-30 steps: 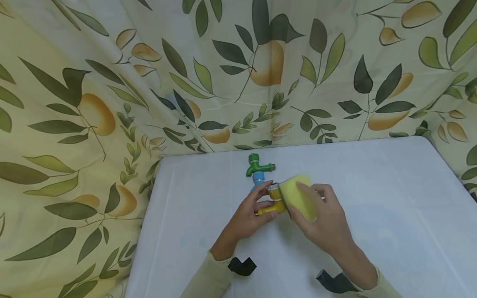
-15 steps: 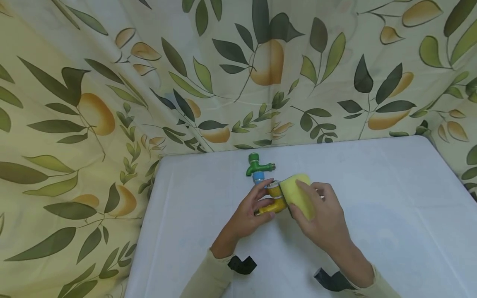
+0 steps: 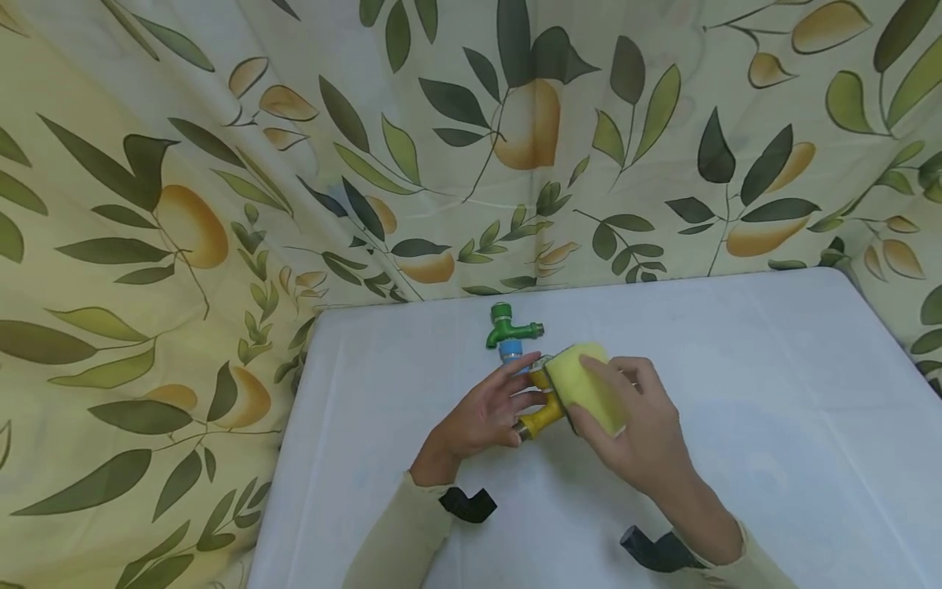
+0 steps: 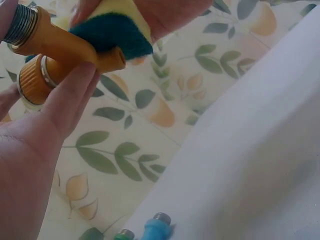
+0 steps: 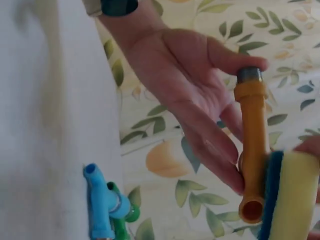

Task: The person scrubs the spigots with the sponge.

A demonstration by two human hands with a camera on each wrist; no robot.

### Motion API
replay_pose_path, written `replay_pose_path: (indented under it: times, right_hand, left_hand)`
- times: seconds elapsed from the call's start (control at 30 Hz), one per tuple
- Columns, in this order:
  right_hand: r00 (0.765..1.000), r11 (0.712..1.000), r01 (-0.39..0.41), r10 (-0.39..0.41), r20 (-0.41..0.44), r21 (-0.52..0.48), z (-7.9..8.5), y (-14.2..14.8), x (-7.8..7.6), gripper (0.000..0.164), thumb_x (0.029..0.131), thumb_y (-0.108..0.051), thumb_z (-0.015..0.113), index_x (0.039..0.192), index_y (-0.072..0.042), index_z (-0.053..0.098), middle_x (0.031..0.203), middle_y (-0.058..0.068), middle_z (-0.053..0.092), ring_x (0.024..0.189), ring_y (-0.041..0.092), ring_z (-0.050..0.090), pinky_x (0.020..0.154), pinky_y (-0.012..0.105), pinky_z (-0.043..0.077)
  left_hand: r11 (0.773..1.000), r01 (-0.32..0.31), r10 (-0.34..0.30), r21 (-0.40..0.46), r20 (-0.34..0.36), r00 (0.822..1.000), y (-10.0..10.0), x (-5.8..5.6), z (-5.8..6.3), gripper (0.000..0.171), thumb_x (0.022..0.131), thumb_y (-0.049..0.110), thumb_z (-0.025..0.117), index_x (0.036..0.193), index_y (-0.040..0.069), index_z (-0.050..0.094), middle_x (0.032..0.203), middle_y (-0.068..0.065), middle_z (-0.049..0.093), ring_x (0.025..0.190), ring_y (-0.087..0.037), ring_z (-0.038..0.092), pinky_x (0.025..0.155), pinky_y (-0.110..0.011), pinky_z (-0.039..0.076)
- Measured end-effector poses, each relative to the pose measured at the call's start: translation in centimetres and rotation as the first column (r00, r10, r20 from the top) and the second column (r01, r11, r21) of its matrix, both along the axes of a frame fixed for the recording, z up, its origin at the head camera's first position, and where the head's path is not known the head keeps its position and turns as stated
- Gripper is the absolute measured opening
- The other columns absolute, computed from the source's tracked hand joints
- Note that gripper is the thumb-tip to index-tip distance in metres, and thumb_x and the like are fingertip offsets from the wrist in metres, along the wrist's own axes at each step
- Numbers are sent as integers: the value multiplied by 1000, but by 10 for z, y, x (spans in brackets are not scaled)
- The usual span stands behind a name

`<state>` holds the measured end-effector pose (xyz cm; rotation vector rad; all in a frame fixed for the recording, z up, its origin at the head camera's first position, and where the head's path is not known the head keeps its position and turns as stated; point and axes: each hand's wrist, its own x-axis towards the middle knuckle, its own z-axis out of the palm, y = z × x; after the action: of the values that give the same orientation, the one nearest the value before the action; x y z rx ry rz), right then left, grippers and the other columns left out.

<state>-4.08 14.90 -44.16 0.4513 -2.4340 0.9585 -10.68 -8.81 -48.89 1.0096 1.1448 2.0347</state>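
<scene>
A yellow plastic tap (image 3: 543,417) is held up over the table by my left hand (image 3: 478,421). In the right wrist view, that hand's thumb presses the threaded metal end while its fingertips support the tap's body (image 5: 254,130). My right hand (image 3: 648,433) grips a yellow sponge (image 3: 585,388) with thumb and fingers. The sponge's dark green scouring side (image 4: 112,32) lies against the tap. Part of the tap's ribbed knob is hidden behind the sponge in the head view.
Beyond the hands, a green tap (image 3: 508,329) and a blue tap (image 5: 100,205) lie on the white table (image 3: 773,393). Patterned leaf-and-fruit cloth (image 3: 625,164) hangs behind and to the left. Black straps (image 3: 471,505) sit at the wrists.
The left hand has shifted its hold, its thumb now at the tap's threaded end and its fingers straighter. The tap has tilted, and the sponge has slid slightly left over it.
</scene>
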Motion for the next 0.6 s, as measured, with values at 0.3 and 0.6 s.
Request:
replay_pose_path:
  times: [0.3, 0.6]
  right_hand:
    - [1000, 999, -20, 21, -18, 49, 6, -2, -2, 62, 75, -25, 86, 133, -18, 67, 116, 11, 57, 95, 19, 56, 65, 34, 54]
    - [997, 996, -56, 59, -42, 73, 13, -4, -4, 58, 79, -30, 84, 134, -20, 67, 117, 10, 60, 96, 21, 56, 65, 34, 54]
  left_hand:
    - [999, -31, 30, 34, 16, 999, 3, -1, -2, 108, 86, 34, 82, 163, 5, 12, 155, -3, 40, 139, -17, 49, 110, -26, 47]
    - [996, -83, 82, 37, 27, 996, 8, -1, -3, 110, 85, 36, 83, 163, 6, 11, 155, -3, 42, 139, -17, 49, 107, -25, 49]
